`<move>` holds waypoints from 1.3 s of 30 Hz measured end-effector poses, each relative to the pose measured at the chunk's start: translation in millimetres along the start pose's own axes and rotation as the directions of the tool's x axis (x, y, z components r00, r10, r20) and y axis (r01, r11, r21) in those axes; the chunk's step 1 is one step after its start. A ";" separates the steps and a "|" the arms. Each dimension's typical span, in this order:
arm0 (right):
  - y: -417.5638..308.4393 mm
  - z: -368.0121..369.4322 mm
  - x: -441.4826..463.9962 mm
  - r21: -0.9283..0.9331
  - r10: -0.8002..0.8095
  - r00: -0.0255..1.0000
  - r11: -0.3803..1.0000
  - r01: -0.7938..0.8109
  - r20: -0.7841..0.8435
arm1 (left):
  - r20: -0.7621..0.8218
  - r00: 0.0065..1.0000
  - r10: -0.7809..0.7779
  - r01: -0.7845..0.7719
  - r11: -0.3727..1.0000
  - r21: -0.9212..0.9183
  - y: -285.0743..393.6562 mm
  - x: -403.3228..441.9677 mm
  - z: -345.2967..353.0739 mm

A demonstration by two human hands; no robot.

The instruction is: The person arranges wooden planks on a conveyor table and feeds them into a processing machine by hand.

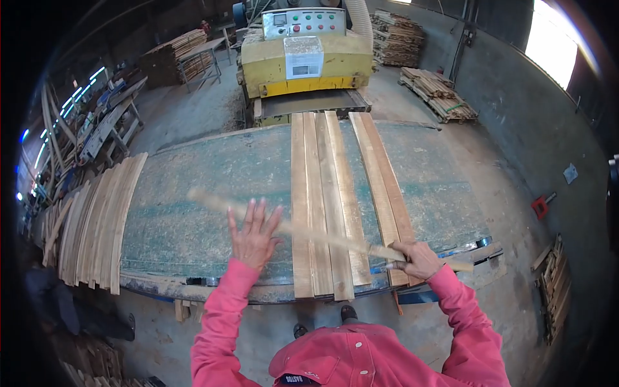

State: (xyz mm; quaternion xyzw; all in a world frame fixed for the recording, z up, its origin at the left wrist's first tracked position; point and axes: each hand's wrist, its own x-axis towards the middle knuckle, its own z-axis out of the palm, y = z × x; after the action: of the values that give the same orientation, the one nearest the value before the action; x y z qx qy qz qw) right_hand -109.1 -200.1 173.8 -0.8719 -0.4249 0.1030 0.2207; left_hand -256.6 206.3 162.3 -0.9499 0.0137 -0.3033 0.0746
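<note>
Right hand clenched on thin wood strip near its right end, by the worktop's near edge. Long axis slants across laid boards, other end toward left edge. Left hand nearer that end, fingers spread; contact unclear.

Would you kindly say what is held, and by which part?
The right hand grips a wooden strip near its right end; the left hand looks open.
</note>
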 end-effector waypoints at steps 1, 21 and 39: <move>-10.6 -14.6 4.6 -0.070 -0.008 0.996 0.997 0.014 0.085 | 0.092 0.994 0.055 -0.055 0.999 -0.003 -12.7 -9.6 -1.7; 188.7 103.9 110.2 0.136 0.570 0.615 0.784 -0.606 -0.545 | 0.271 0.327 -0.905 0.943 0.332 -0.030 6.1 7.5 171.8; 122.0 57.3 127.0 0.133 0.420 0.892 0.906 -0.402 -0.166 | 0.300 0.709 -0.638 0.649 0.757 0.079 41.1 30.9 143.6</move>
State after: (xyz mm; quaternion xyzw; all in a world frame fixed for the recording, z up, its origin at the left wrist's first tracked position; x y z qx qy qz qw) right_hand 33.2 -149.3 66.6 -0.9363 -0.2025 0.0833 0.2748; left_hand -147.5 182.7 58.4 -0.9312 -0.3248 -0.1575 -0.0497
